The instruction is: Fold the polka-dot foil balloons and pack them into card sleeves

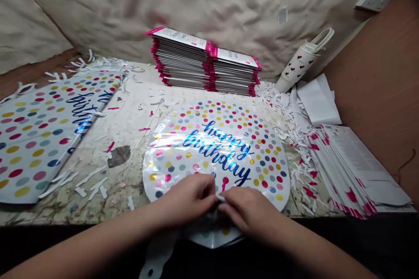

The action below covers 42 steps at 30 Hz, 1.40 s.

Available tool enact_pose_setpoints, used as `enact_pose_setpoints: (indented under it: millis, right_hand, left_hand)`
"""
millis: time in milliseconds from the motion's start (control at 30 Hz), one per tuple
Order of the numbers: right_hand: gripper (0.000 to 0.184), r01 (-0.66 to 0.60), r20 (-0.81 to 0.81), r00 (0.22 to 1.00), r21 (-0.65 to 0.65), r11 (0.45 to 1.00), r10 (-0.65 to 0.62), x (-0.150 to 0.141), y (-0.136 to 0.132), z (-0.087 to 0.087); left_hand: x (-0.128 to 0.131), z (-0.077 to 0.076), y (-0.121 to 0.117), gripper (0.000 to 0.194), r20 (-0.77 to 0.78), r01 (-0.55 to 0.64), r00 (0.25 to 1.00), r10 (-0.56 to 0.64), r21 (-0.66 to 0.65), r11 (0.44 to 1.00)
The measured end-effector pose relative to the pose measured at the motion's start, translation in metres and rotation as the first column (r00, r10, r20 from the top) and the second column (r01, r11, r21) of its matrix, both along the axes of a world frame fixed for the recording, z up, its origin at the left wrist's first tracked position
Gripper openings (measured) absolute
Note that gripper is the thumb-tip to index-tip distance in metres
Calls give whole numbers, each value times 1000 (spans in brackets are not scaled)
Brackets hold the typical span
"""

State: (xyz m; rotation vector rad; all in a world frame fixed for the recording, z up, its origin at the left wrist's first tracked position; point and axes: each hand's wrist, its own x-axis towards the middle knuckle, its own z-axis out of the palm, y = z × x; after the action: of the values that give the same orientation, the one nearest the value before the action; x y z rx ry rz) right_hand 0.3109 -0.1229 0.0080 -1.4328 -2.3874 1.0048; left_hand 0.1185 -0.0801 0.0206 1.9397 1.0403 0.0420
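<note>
A flat round foil balloon (225,148) printed with coloured dots and "happy birthday" in blue lies on the table in front of me. My left hand (188,198) and my right hand (248,209) meet at its near edge. Both have their fingers pinched together on the balloon's rim, where it hangs over the table's front edge. A white tail (157,257) of the balloon hangs below the table edge.
More dotted foil balloons (36,135) lie at the left. Two stacks of pink-edged packaging cards (203,63) stand at the back, another fanned pile (347,170) at the right. A white heart-print bottle (299,65) leans at the back right. Paper scraps (288,117) litter the worn tabletop.
</note>
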Motion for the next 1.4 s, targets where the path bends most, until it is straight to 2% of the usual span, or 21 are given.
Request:
enact_pose_setpoints:
  millis: [100, 233, 300, 367, 400, 433, 467, 533, 600, 667, 767, 833, 933, 1033, 1100, 1133, 1200, 1267, 1333, 1400]
  right_hand:
    - [20, 102, -87, 992, 61, 993, -97, -3, 3, -5]
    - [24, 199, -269, 945, 31, 980, -183, 8, 10, -2]
    - [25, 261, -326, 916, 43, 964, -233, 14, 12, 2]
    - [23, 300, -357, 899, 84, 950, -252, 16, 11, 5]
    - [21, 297, -364, 901, 121, 947, -236, 15, 9, 6]
    - [20, 269, -364, 912, 175, 947, -192, 13, 5, 6]
    - [20, 217, -343, 931, 241, 946, -127, 11, -1, 5]
    - [33, 65, -213, 977, 370, 927, 17, 8, -14, -2]
    - [53, -32, -28, 998, 440, 897, 50, 13, -27, -17]
    - [64, 33, 121, 987, 491, 870, -106, 32, -35, -36]
    - [60, 219, 221, 882, 589, 777, -417, 77, -35, -61]
    - [57, 212, 264, 854, 611, 763, -449, 103, -29, -65]
    - [62, 64, 296, 920, 531, 845, -256, 119, -18, -49]
    - [67, -51, 215, 976, 293, 955, -14, 115, -5, -14]
    - [62, -77, 91, 994, 170, 983, 62, 107, 12, 5]
    - [56, -55, 39, 998, 156, 986, 49, 102, 25, 10]
    - [48, 61, -6, 998, 195, 979, -61, 91, 54, 10]
    - [50, 122, 16, 992, 209, 970, -129, 83, 80, 0]
    - [49, 57, 53, 996, 151, 987, -65, 83, 93, -6]
    - [37, -62, 59, 996, 13, 998, 61, 92, 86, 0]
  left_hand:
    - [-14, 5, -8, 17, -107, 24, 994, 4, 261, 965]
    - [-71, 16, -7, 31, -244, 40, 967, 70, 420, 907]
    - [-97, 23, 1, 31, -240, -10, 955, 176, 566, 824]
    - [-109, 27, 11, 51, -144, -54, 970, 195, 655, 753]
    - [-109, 26, 16, 65, -89, -69, 982, 168, 657, 750]
    - [-108, 23, 19, 74, -52, -61, 991, 120, 628, 776]
    - [-105, 17, 22, 71, -38, -25, 998, 56, 570, 821]
    - [-98, -2, 23, 45, -46, 77, 997, -63, 441, 894]
    - [-95, -24, 20, 33, -41, 139, 990, -133, 376, 916]
    - [-97, -44, 15, 34, 7, 117, 991, -130, 393, 912]
    - [-104, -57, 11, 39, 69, 46, 994, -83, 422, 905]
    - [-107, -55, 13, 41, 55, 86, 991, -119, 412, 907]
    - [-111, -47, 20, 52, -29, 176, 983, -180, 411, 895]
    - [-116, -43, 25, 63, -109, 231, 973, -205, 421, 877]
    - [-116, -43, 24, 63, -132, 242, 970, -204, 435, 867]
    - [-115, -43, 23, 63, -131, 238, 971, -200, 445, 864]
    - [-110, -44, 20, 62, -111, 224, 975, -195, 467, 856]
    - [-104, -44, 17, 59, -103, 243, 970, -221, 462, 853]
    - [-99, -45, 15, 54, -94, 253, 967, -235, 422, 871]
    - [-96, -45, 15, 46, -45, 142, 990, -135, 367, 919]
